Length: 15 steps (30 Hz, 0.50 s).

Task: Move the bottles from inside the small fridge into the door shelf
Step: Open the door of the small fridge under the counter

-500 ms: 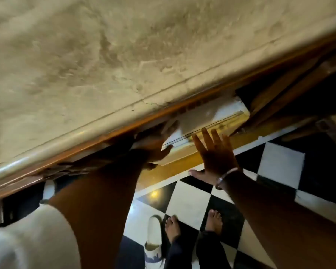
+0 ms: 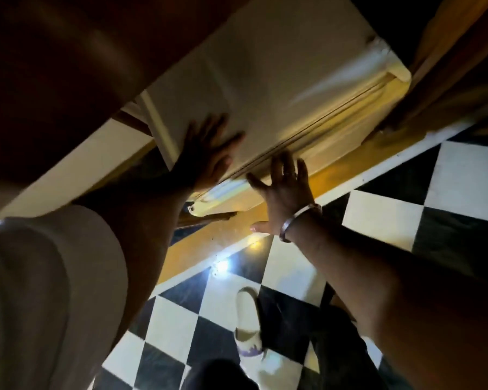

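While the small fridge [image 2: 279, 68] is seen from above, the left hand [image 2: 206, 153] is laid flat on its top, fingers spread; the right hand [image 2: 285, 192] is spread wide at its front edge, nothing held.

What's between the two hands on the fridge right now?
Head view: only bare white fridge door and its seam between left hand and right hand; no bottle.

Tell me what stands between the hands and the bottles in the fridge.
The white fridge door does: it looks shut or nearly so, and no bottles show. The left hand lies flat on its face; the right hand spreads open at its lower edge.
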Each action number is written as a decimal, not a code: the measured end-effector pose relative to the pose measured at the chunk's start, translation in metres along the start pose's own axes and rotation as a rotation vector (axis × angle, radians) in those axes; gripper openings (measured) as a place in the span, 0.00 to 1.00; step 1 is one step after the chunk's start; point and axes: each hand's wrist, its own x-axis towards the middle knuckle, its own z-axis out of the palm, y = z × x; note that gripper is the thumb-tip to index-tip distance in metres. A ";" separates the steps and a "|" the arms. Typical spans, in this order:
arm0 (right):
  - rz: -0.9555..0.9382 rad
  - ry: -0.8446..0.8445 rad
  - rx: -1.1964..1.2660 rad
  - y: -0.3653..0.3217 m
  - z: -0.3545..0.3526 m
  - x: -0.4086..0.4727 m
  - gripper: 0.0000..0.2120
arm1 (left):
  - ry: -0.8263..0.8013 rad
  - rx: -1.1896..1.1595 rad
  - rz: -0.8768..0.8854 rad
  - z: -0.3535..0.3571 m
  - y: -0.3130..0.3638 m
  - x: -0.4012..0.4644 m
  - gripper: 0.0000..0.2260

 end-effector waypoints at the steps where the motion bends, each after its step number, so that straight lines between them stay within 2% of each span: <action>1: 0.000 0.003 -0.002 -0.002 0.003 0.000 0.51 | 0.003 -0.011 0.003 -0.002 0.000 0.000 0.27; 8: 0.035 0.090 0.033 -0.007 0.008 0.007 0.49 | 0.038 -0.050 0.010 0.005 -0.002 -0.004 0.25; 12: 0.106 0.100 0.009 -0.023 0.023 0.016 0.53 | 0.119 -0.058 0.030 0.012 -0.010 -0.003 0.25; 15: 0.151 0.094 0.039 -0.040 0.025 0.016 0.55 | 0.118 -0.079 0.043 0.016 -0.010 -0.001 0.25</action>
